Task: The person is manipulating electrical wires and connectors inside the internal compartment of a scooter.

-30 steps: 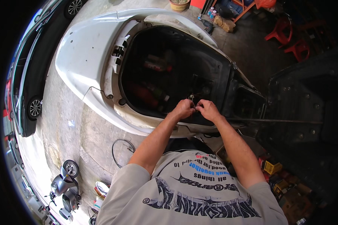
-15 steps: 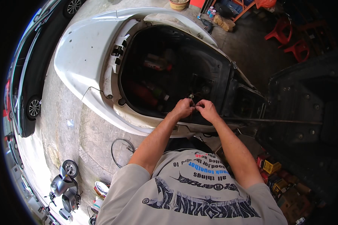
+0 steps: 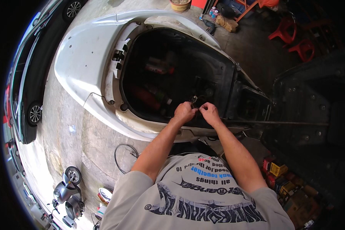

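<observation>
Both my hands are over the near rim of a white scooter's open under-seat storage compartment [image 3: 188, 42]. My left hand [image 3: 184, 112] is closed, with thumb and fingertips pinched together. Facing it a short way to the right, my right hand [image 3: 210, 112] also pinches at its fingertips. Thin wires [image 3: 195, 99] with a pale end show just beyond the fingers. What the fingertips hold is too small and dark to make out. Deeper in the dark compartment lie a bottle [image 3: 157, 68] and a dim red object [image 3: 147, 99].
The raised black seat underside [image 3: 314, 103] stands at the right, with a thin rod [image 3: 280, 122] running toward it. A black cable loop [image 3: 119, 161] lies on the concrete. Parts boxes [image 3: 278, 168] are at lower right, red chairs [image 3: 285, 32] at far right.
My fingertips have drawn slightly apart, the left hand moving a little to the left. Both hands stay pinched at the same spot by the compartment's near rim.
</observation>
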`<state>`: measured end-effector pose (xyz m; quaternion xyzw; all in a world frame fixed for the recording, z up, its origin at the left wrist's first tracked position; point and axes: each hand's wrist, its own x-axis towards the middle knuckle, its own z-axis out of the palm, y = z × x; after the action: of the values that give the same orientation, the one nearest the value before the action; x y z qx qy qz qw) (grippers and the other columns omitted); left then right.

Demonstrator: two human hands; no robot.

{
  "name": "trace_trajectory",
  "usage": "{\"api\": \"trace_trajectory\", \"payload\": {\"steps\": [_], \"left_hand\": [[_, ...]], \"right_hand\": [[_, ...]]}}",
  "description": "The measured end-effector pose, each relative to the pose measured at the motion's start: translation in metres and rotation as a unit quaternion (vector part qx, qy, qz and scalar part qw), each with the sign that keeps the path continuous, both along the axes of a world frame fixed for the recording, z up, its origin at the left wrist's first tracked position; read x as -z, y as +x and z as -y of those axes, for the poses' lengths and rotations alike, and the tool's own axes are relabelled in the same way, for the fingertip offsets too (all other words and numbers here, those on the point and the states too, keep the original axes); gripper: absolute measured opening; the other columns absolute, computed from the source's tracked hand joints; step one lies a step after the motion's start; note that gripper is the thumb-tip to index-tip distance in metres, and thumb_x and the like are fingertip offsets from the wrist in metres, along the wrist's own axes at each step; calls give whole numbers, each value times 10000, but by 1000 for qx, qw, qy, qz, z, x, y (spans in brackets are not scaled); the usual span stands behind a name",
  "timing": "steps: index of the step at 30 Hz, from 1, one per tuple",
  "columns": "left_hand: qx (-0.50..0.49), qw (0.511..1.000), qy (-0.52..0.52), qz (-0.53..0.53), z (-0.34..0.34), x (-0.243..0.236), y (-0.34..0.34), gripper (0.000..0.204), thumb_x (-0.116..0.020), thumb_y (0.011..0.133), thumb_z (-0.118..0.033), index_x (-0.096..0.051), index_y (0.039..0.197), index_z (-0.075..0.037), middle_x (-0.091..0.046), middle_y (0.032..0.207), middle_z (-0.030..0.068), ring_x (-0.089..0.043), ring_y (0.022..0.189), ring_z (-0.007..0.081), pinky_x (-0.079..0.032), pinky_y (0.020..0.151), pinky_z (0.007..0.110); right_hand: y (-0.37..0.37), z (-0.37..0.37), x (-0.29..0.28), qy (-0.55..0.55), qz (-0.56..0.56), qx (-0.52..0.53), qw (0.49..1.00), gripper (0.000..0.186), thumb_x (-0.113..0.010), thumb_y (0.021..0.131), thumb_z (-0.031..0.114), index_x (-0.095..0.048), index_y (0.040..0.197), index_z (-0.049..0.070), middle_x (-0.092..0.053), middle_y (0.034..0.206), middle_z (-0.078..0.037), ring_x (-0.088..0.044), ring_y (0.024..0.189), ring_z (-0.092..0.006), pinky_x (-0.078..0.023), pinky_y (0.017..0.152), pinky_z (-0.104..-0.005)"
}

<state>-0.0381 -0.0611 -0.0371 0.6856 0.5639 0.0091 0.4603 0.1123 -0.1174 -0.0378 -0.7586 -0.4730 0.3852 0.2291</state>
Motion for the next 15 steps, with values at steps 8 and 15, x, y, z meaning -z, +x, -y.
{"api": "trace_trajectory", "payload": {"steps": [8,15], "left_hand": [[-128,954,-217,162,-2,24,6,229,-682,771,-211,-691,842,6,-653,722,52,-593,671,118,-474,625,287],[-102,962,-184,174,3,23,9,184,-680,774,-176,-690,829,0,-648,723,42,-572,671,93,-465,628,266]], "right_hand": [[-3,8,9,-24,-108,97,989,180,-610,812,164,-623,847,-12,-607,710,-46,-565,622,-118,-458,567,-274],[-4,7,-15,-139,-236,186,943,147,-602,802,158,-615,849,20,-567,686,-17,-535,581,-111,-453,517,-264]]}}
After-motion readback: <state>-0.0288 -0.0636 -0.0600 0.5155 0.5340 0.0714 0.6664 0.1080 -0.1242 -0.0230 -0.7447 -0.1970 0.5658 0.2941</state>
